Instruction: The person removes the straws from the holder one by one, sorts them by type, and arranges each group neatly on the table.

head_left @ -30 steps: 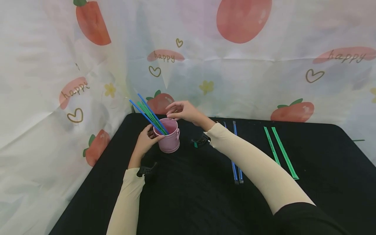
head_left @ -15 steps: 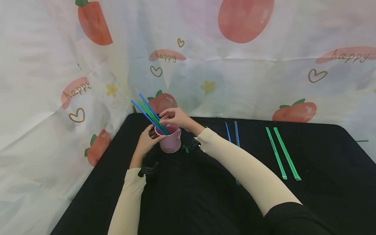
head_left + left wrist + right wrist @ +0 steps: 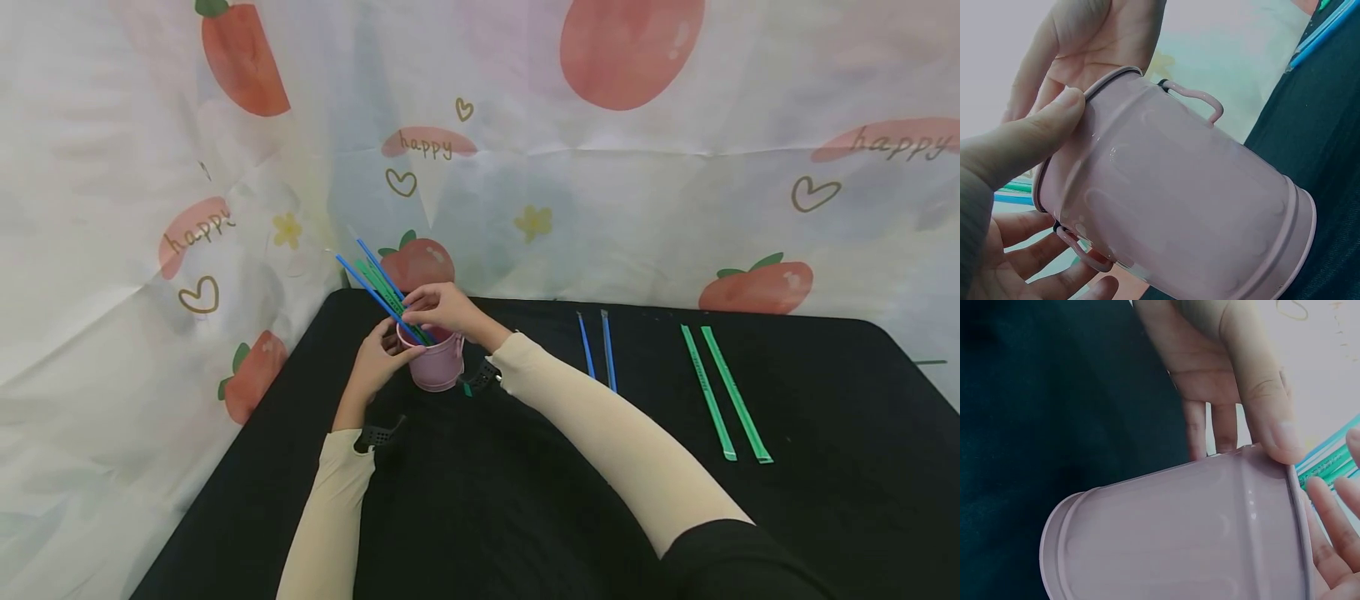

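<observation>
Just left of the frame's centre, the left hand [image 3: 375, 362] grips the pink bucket [image 3: 437, 371] near its top; the right hand [image 3: 447, 311] curves at the straws [image 3: 383, 289] (pinching or not, I cannot tell). Brace the bucket — handle the straws lightly.

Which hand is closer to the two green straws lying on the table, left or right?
The right. The right hand is over the bucket, left of those green straws; the left hand grips the bucket's left side, farther away.
</observation>
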Tool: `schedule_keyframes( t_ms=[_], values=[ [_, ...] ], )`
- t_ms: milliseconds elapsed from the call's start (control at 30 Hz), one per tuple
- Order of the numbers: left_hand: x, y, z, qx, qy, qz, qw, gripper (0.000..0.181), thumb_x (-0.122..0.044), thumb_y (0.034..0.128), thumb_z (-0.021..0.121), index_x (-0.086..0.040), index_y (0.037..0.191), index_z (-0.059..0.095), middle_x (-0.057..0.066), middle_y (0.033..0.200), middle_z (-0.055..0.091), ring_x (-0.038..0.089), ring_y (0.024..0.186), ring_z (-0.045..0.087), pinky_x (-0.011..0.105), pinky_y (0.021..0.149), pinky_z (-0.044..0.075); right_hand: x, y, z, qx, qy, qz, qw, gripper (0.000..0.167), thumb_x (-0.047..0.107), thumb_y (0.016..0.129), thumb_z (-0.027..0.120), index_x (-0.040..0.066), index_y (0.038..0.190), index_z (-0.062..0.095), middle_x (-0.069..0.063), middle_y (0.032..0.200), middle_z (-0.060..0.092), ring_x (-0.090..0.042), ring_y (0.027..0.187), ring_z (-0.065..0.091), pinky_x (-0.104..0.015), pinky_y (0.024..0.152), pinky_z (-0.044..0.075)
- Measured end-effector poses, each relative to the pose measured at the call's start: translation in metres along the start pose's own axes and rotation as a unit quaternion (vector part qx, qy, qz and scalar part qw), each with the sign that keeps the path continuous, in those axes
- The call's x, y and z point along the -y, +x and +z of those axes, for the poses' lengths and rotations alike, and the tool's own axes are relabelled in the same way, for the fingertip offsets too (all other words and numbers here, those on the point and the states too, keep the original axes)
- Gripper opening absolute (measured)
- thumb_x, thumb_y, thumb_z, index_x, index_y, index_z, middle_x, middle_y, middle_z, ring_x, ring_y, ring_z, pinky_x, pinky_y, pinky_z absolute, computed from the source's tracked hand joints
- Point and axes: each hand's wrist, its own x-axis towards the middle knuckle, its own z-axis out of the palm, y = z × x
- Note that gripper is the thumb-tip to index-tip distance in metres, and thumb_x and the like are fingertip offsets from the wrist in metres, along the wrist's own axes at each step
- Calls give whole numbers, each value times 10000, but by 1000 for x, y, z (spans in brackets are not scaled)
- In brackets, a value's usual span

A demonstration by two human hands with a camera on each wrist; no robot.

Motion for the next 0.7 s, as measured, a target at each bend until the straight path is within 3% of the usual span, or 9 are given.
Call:
schedule_keyframes(
  t_ms=[200,467,700],
  values=[
    [-2,-1,-1,-20,56,-2,10000,734,-230,864,683,-51,1455,287,175,1462,383,326,1314,445,444,1061,415,3,1,2,2,-271,-48,9996,311,113,878,653,-27,1151,611,-217,1118,658,-283,1011,647,-459,879,541],
    [-3,-3,-1,54,-77,-36,9999,737,-227,868,678,-63,1463,274,182,1472,366,329,1327,429,445,1074,400,0,3,7,120,-857,-269,9959,260,113,857,678,-4,1089,656,-178,1068,692,-253,989,662,-306,841,561],
    [-27,-13,-1,170,-104,-96,9998,686,-128,888,642,12,1447,271,230,1446,381,354,1320,429,436,1069,407,-2,4,7,335,-1010,-424,9934,227,84,839,693,8,1053,683,-161,986,714,-207,920,678,-245,830,552]
  ],
)
